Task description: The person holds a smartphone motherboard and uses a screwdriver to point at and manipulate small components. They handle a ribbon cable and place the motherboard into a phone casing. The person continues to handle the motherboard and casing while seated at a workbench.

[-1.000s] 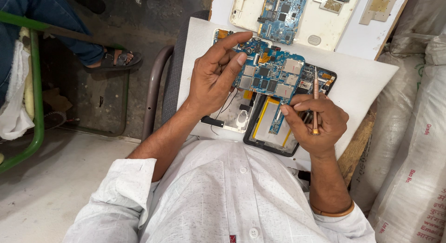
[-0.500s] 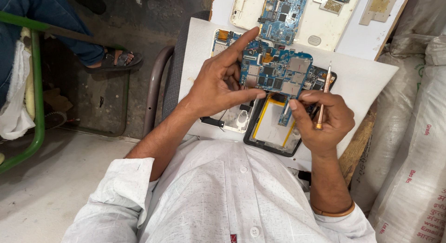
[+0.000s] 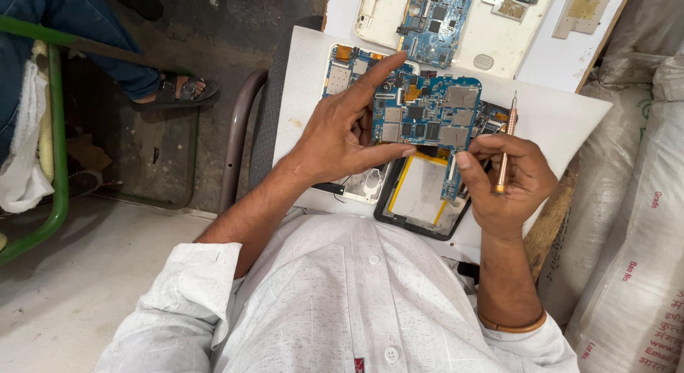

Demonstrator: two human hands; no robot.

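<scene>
The blue rectangular circuit board [image 3: 427, 116] is lifted above the opened black-framed tablet shell [image 3: 420, 202], pinched by the left hand [image 3: 342, 134] for inspection, while the right hand [image 3: 509, 177] is closed round a slim copper-coloured screwdriver [image 3: 506, 141], kept upright and clear.

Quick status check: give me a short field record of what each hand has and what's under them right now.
left hand: grips the blue circuit board by its left edge, lifted off the case
right hand: holds a slim screwdriver upright; thumb touches the board's lower tab
below: open tablet case with a pale battery
surface: white work board
behind: second opened device
</scene>
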